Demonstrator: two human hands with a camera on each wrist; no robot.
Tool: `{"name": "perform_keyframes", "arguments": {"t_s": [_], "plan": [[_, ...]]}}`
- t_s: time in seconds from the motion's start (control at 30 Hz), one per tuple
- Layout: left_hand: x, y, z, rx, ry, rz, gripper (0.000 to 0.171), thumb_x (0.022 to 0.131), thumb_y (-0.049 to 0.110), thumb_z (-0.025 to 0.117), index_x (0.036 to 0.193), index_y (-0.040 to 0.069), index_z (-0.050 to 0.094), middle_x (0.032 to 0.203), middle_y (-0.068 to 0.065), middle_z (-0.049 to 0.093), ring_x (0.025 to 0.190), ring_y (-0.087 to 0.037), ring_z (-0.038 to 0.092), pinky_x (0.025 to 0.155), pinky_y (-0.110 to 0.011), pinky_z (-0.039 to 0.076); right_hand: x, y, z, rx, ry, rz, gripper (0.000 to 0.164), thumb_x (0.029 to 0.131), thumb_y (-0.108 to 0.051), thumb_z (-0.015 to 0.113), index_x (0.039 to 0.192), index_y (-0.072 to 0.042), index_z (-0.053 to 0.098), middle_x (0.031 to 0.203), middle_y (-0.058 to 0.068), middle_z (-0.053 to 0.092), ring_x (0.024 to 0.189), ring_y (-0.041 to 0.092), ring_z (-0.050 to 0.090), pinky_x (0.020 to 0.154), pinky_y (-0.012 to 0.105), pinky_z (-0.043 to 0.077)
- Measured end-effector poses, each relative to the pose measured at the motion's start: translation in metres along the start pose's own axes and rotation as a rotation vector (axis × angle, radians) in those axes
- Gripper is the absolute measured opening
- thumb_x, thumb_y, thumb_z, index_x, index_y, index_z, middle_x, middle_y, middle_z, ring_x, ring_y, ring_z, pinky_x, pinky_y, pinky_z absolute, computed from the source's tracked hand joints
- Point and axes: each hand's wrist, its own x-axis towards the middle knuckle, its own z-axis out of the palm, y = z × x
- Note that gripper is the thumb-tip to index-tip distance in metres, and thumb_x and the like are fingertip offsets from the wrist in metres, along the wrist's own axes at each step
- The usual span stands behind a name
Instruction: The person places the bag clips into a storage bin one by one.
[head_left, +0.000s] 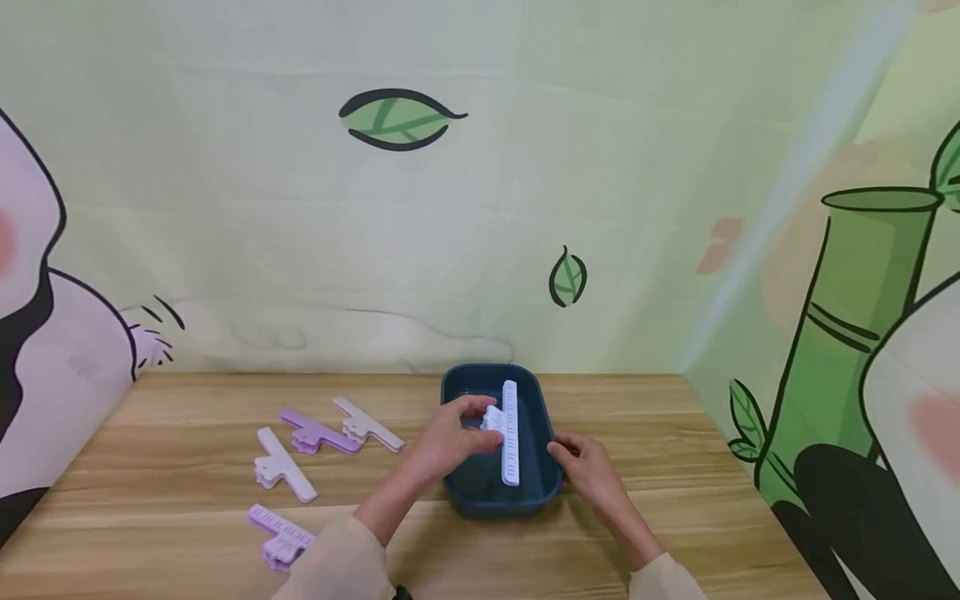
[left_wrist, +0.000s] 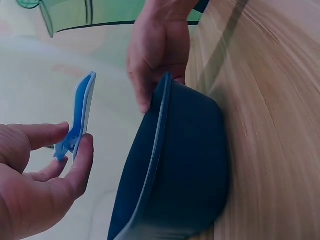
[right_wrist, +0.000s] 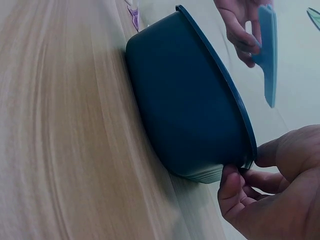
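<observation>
My left hand [head_left: 448, 439] pinches a light blue bag clip [head_left: 511, 450] by its grip tab, above a dark blue plastic bin [head_left: 497, 507]. The clip's long ridged bar points away from me in the head view. From the left wrist view, the same clip [left_wrist: 84, 107] is held apart from the bin's rim [left_wrist: 156, 150]. My right hand [head_left: 592, 475] holds the bin's right side. Seen from the right wrist, thumb and fingers of that hand [right_wrist: 280, 192] pinch the rim. No other thing shows inside the bin.
On the wooden table [head_left: 637, 533] to the left lie a purple clip [head_left: 318, 433], a whitish clip [head_left: 367, 423], another pale clip [head_left: 283, 464] and a lilac clip [head_left: 281, 533], partly behind my left sleeve. A printed cloth backdrop [head_left: 262, 208] stands behind the table.
</observation>
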Motion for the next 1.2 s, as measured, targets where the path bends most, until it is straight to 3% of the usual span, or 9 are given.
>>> {"name": "perform_keyframes", "arguments": {"t_s": [0.13, 0.37, 0.57, 1.0, 1.2], "plan": [[0.006, 0.002, 0.006, 0.049, -0.006, 0.028, 0.052, 0.092, 0.009, 0.077, 0.14, -0.001, 0.059, 0.132, -0.021, 0.06, 0.096, -0.025, 0.067, 0.09, -0.039, 0.059, 0.0, -0.001, 0.001, 0.002, -0.001, 0.002, 0.029, 0.103, -0.005, 0.06, 0.125, 0.013, 0.066, 0.104, 0.021, 0.07, 0.084, 0.025, 0.067, 0.061, 0.025, 0.055], [0.016, 0.002, 0.015, 0.06, -0.003, -0.003, 0.052, 0.092, 0.005, 0.077, 0.14, -0.001, 0.059, 0.133, -0.023, 0.059, 0.095, -0.025, 0.065, 0.09, -0.039, 0.059, 0.0, -0.002, 0.0, -0.015, -0.006, 0.011, 0.029, 0.103, -0.006, 0.061, 0.126, 0.012, 0.066, 0.106, 0.02, 0.07, 0.084, 0.025, 0.067, 0.061, 0.025, 0.055], [0.022, -0.002, 0.021, 0.061, -0.016, -0.031, 0.052, 0.092, 0.003, 0.076, 0.14, -0.004, 0.057, 0.135, -0.026, 0.058, 0.09, -0.024, 0.072, 0.09, -0.04, 0.059, 0.001, -0.003, 0.0, -0.009, -0.003, 0.0, 0.029, 0.103, -0.006, 0.06, 0.125, 0.013, 0.065, 0.105, 0.021, 0.07, 0.083, 0.025, 0.066, 0.061, 0.026, 0.055], [0.035, -0.018, 0.03, 0.109, 0.001, -0.091, 0.051, 0.092, 0.002, 0.076, 0.138, -0.006, 0.057, 0.122, -0.023, 0.063, 0.087, -0.025, 0.074, 0.084, -0.039, 0.061, -0.001, -0.001, 0.001, 0.014, -0.006, -0.015, 0.027, 0.102, -0.003, 0.061, 0.123, 0.014, 0.066, 0.102, 0.022, 0.07, 0.081, 0.026, 0.067, 0.06, 0.025, 0.055], [0.039, -0.02, 0.031, 0.16, -0.002, -0.125, 0.051, 0.092, 0.005, 0.076, 0.139, -0.004, 0.057, 0.115, -0.02, 0.064, 0.085, -0.025, 0.074, 0.089, -0.043, 0.059, -0.001, 0.0, 0.001, 0.025, -0.011, -0.02, 0.03, 0.104, -0.005, 0.06, 0.126, 0.014, 0.064, 0.107, 0.024, 0.07, 0.085, 0.028, 0.069, 0.065, 0.034, 0.06]]}}
